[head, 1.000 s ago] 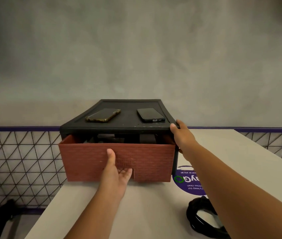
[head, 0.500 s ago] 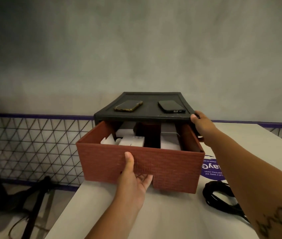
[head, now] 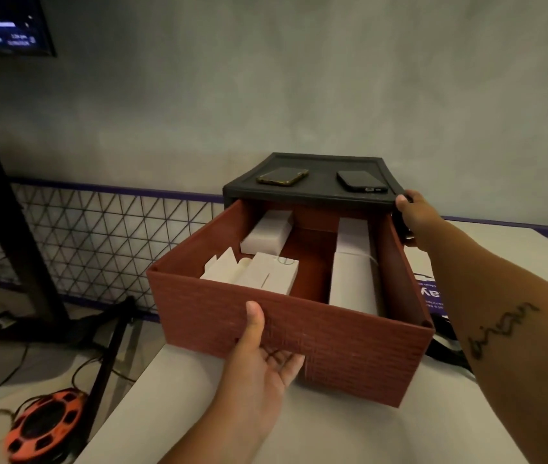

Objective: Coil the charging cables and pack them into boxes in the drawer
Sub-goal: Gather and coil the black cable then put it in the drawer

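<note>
A red brick-patterned drawer stands pulled far out of its black housing on the white table. My left hand grips the notch in the drawer's front, thumb on the face and fingers curled underneath. My right hand holds the housing's front right corner. Inside the drawer lie several white boxes: one opened with flaps up at the front left, one behind it, and a long one along the right side. A black cable shows beside the drawer, mostly hidden by my right forearm.
Two phones lie on top of the housing. A purple sticker is on the table to the right. A wire mesh fence runs behind. On the floor at left sit an orange cable reel and a black stand.
The drawer has slid further out toward me, exposing the white boxes inside. My left hand moved back with it. My right hand stays on the housing. The view shifted left and down.
</note>
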The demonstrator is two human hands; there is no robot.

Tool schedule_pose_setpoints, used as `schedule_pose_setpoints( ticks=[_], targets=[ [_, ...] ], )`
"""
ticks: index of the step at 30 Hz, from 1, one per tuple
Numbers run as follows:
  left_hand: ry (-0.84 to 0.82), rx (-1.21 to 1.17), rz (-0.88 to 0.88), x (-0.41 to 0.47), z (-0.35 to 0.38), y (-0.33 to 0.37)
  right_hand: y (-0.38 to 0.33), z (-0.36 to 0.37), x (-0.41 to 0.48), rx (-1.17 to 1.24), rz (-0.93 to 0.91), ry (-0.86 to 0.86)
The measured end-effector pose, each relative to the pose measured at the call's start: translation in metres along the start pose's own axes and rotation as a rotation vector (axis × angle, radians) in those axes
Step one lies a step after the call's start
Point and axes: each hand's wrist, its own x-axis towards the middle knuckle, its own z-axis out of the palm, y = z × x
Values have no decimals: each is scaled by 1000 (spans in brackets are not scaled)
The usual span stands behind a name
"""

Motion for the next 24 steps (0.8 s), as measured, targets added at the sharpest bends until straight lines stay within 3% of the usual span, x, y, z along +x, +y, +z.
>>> schedule_pose_setpoints(
  ticks=[8, 11, 15, 17, 20, 24],
  targets=[
    [37, 125, -95, -20, -14, 2, 3, 4, -5, 69, -10, 56],
    [55, 404, -199, -30, -18, 10, 9, 4, -10, 87, 29, 94],
    [-183, 975, -345, -48, -6, 35, -1, 6, -57, 177, 35, 63],
    [-354, 1186, -279, -54, 12, 52, -5, 5, -95, 142, 2, -13],
    [-512, 1254, -74, -53, 48, 76, 2, -1, -153, 98, -30, -86],
    [-382, 1370, 278, -11, 84, 94, 22, -13, -214, 358, 12, -159]
  ],
)
